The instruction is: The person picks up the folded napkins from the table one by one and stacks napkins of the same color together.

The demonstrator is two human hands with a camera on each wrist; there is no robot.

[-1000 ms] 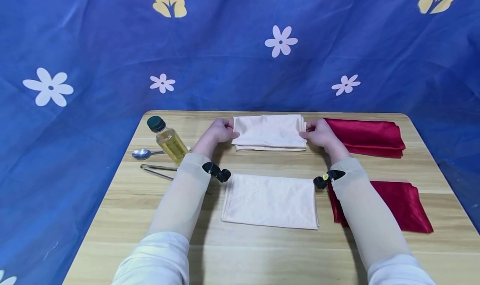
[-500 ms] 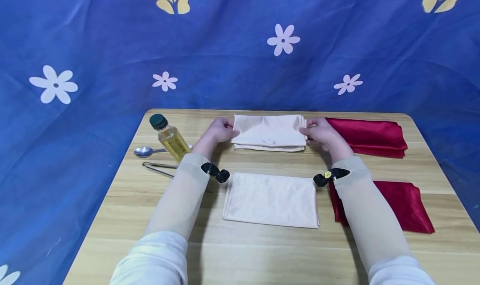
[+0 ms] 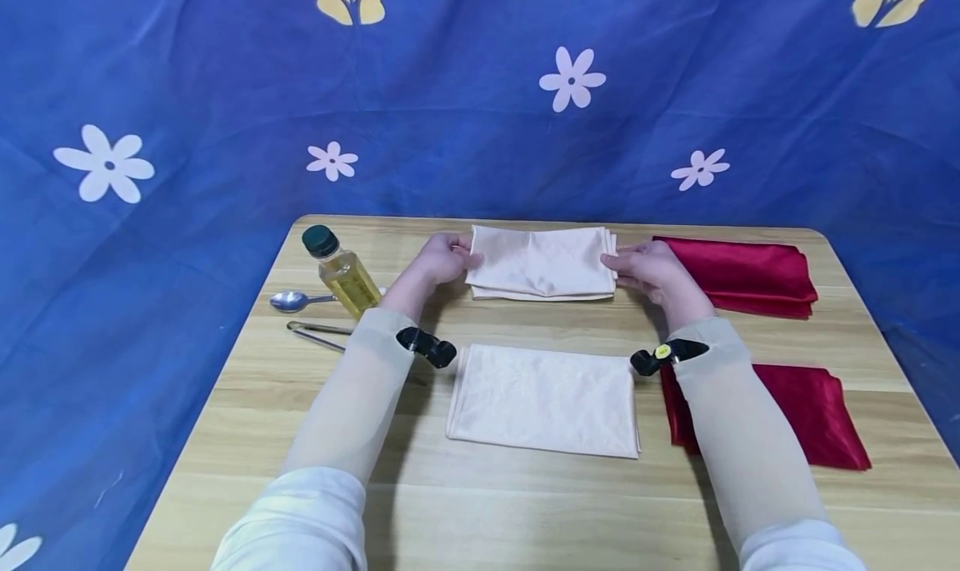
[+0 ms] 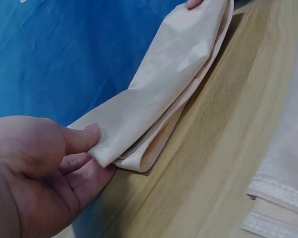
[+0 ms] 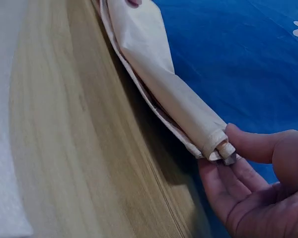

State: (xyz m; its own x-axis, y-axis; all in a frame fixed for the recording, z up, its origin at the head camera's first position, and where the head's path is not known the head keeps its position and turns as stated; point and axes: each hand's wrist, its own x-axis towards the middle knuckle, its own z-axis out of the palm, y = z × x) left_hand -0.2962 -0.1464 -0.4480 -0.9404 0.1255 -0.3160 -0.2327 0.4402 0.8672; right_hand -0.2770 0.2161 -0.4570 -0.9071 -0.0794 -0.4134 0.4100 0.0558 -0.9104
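Observation:
A folded cream cloth (image 3: 540, 262) lies along the back of the table, its layers showing at the front edge. My left hand (image 3: 441, 258) pinches its left end; in the left wrist view the thumb (image 4: 84, 138) lies on top and the fingers are underneath. At the opposite end my right hand (image 3: 654, 269) holds the cloth likewise, with the thumb (image 5: 253, 145) at the upper edge and fingers below, as the right wrist view shows. Between the hands the top layer dips a little. A second folded cream cloth (image 3: 543, 400) lies flat in front, untouched.
Two folded dark red cloths, one at the back (image 3: 738, 275) and one nearer (image 3: 806, 417), lie at the right; my right arm overlaps the nearer one. At the left are a green-capped bottle (image 3: 347, 279) of yellow liquid, a spoon (image 3: 288, 302) and metal tongs (image 3: 318, 331).
Both hands stay at the ends of the back cloth. The right hand's fingers reach a little straighter under its end, and the cloth's front dips more in the middle. The head view has shifted slightly.

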